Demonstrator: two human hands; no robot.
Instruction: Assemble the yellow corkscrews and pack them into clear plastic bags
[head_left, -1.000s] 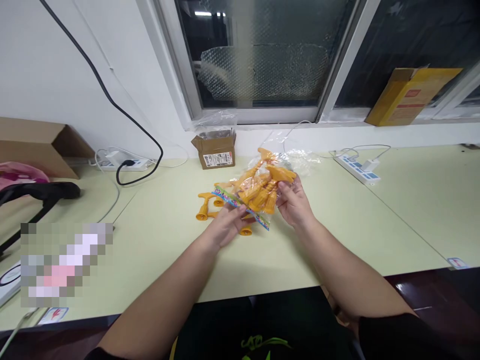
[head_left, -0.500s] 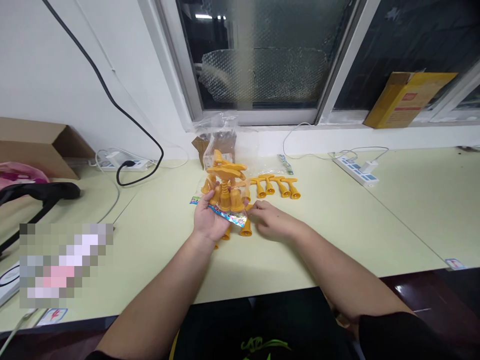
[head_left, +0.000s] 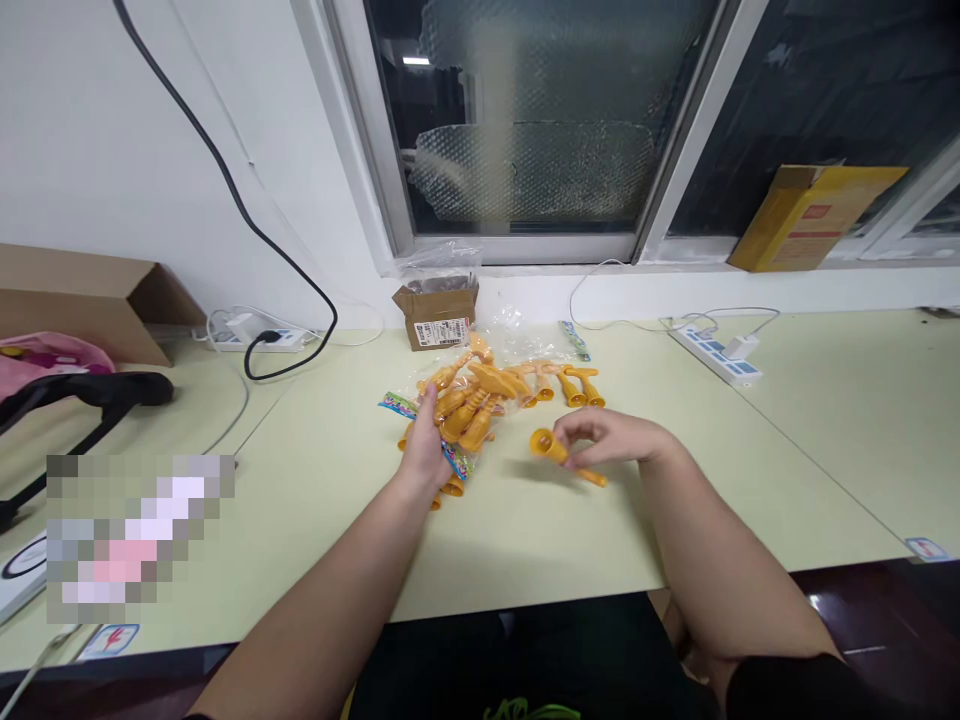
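My left hand point(head_left: 426, 448) is closed round the open edge of a clear plastic bag point(head_left: 466, 408) that holds several orange plastic pieces and has a blue patterned strip. To its right, my right hand point(head_left: 609, 438) pinches a single orange piece point(head_left: 549, 446), its flared cup pointing left and its thin end toward the lower right, above the table. More orange pieces point(head_left: 574, 388) lie in a row behind, and a few others point(head_left: 452, 487) lie partly hidden under my left hand and the bag.
A small brown box point(head_left: 439, 320) stands behind the bag. An empty clear bag point(head_left: 517, 338) lies by the wall. Power strips point(head_left: 712, 350) and cables sit at the back. At the far left are a cardboard box point(head_left: 82, 300) and a black frame point(head_left: 112, 392).
My right hand has moved right, carrying an orange piece away from the bag. The filled bag has tipped over, its pieces now slanting in my left hand. The view has shifted slightly.
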